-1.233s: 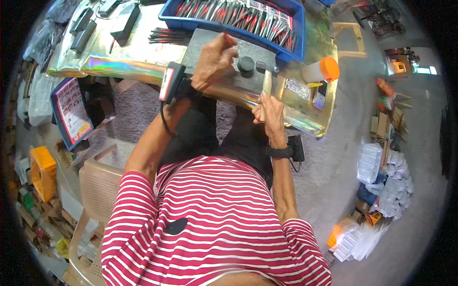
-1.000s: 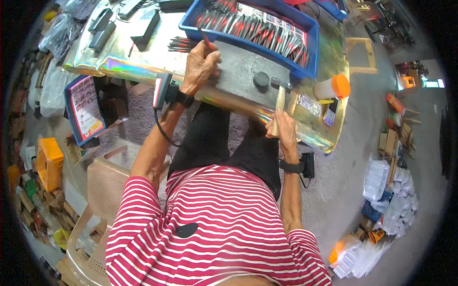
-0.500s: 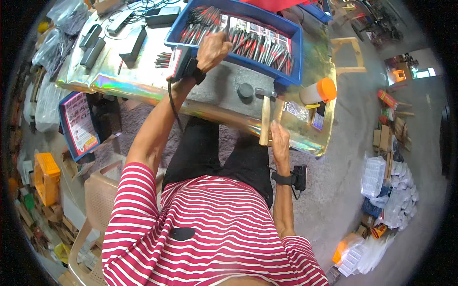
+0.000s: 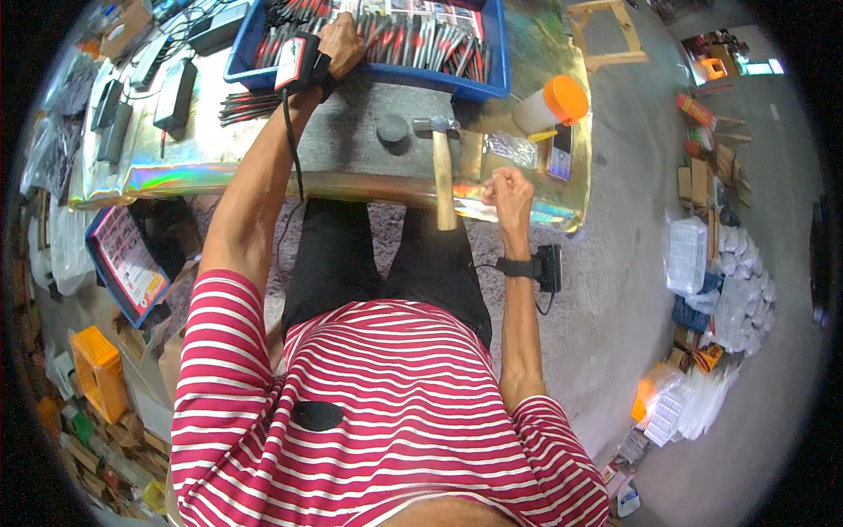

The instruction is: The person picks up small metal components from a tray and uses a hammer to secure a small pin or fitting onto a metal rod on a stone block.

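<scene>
While the left hand reaches over the tray, grip unclear, right hand loosely fisted

Let go of the hammer, gripped by the handle a second ago, and drew the right hand away to the right, now loosely curled at the front edge of the bench, apart from the handle. Shifted the left hand from above the grey plate, then pinching a red stick, up past the near rim of the blue tray to the red-and-black sticks inside.
</scene>
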{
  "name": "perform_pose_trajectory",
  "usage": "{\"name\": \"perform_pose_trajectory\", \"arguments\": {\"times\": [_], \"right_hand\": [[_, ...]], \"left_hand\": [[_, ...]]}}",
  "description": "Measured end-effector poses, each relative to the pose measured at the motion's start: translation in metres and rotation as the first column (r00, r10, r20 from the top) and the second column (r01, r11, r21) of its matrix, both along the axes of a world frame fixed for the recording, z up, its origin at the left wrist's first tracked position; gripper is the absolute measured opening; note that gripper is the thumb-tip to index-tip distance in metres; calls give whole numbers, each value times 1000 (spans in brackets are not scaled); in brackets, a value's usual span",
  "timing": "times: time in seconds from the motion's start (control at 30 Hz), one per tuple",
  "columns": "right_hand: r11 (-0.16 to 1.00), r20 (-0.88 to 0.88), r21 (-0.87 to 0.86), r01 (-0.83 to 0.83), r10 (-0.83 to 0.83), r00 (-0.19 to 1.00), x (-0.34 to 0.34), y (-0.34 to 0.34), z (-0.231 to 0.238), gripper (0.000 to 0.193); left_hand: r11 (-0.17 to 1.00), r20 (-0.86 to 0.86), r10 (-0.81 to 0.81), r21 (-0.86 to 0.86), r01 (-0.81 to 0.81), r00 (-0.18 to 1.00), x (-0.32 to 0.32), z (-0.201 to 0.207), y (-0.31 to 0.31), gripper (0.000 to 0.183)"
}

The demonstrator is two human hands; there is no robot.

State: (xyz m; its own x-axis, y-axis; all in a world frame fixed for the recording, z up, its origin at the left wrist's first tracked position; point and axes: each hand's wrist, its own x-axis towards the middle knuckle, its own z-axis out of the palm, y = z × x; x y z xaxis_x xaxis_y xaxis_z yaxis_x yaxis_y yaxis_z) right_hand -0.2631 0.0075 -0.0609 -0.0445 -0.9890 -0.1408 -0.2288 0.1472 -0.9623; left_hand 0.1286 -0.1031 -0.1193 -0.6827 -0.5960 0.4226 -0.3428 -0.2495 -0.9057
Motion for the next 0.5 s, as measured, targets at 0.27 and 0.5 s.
{"name": "perform_pose_trajectory", "arguments": {"times": [0.27, 0.5], "right_hand": [[996, -100, -41, 77, -81, 992, -5, -28, -22, 11], [986, -220, -127, 113, -139, 966, 1, -42, -41, 12]], "left_hand": [[834, -880, 420, 278, 476, -222, -26, 10, 5, 20], [821, -921, 385, 373, 433, 65, -71, 62, -18, 20]]}}
